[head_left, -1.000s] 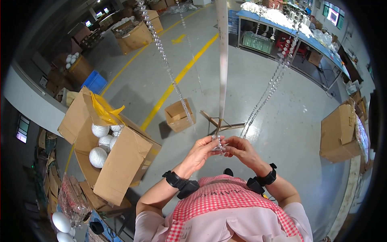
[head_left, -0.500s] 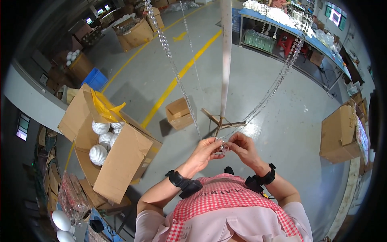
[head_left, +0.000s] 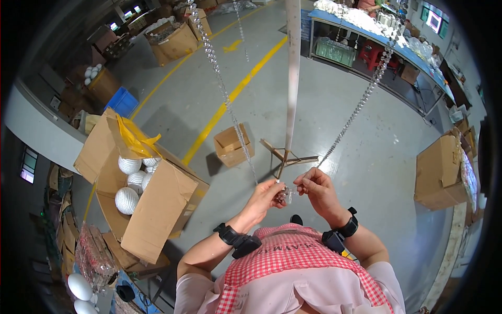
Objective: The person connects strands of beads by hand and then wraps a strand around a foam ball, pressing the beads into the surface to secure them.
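Note:
My left hand [head_left: 265, 199] is closed round a small cluster of clear, glassy beads [head_left: 285, 195] in front of my apron. Just to its right, my right hand [head_left: 320, 192] has thumb and forefinger pinched beside the cluster; what lies between those fingertips is too small to make out. One long strand of clear beads [head_left: 219, 78] hangs from above on the left, down to behind my left hand. Another bead strand [head_left: 361, 102] slants from the upper right down to my right hand. Between the strands stands a white upright pole [head_left: 293, 78] on a footed base [head_left: 285, 157].
An open carton [head_left: 162, 209] with several white textured balls [head_left: 127, 201] stands at my left. Beyond the pole base sits a small cardboard box [head_left: 232, 146]. A blue worktable [head_left: 379, 36] with white items is at far right, another carton [head_left: 442, 172] at right.
My hands have moved slightly apart, the right one shifting a little to the right. The right bead strand, seen before as separate spread lines, now hangs as one line.

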The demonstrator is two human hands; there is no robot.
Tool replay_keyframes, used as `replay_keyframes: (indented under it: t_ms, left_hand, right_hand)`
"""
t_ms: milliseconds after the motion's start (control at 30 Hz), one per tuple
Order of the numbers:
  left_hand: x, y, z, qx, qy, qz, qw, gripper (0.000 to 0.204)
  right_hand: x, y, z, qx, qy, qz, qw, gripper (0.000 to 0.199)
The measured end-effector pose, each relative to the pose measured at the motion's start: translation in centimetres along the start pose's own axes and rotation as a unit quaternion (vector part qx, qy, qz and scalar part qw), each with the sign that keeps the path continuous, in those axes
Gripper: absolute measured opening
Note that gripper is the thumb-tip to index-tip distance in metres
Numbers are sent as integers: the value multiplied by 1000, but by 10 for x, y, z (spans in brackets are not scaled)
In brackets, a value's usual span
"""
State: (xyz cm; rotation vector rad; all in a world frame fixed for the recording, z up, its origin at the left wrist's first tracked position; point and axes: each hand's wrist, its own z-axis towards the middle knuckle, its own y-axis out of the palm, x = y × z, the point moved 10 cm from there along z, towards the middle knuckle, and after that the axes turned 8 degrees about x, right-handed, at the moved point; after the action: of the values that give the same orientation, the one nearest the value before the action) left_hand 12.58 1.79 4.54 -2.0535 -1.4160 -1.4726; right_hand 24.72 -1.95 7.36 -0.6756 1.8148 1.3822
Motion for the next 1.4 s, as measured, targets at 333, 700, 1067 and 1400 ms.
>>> replay_keyframes:
  t_ms: [333, 700, 1067, 1400]
  left_hand:
    - [0, -5, -8, 34, -2, -45, 998, 23]
    - [-7, -8, -10, 47, -6, -12, 999, 22]
    - [-22, -16, -18, 46, -28, 18, 998, 20]
    - [-24, -13, -33, 2, -47, 0, 999, 25]
  right_hand:
    - [-24, 20, -8, -12, -64, -231, 971, 14]
    - [0, 10, -7, -16, -58, -301, 952, 14]
    - [-13, -4, -6, 69, -72, -118, 988, 20]
    - [-28, -14, -5, 97, -107, -158, 977, 18]
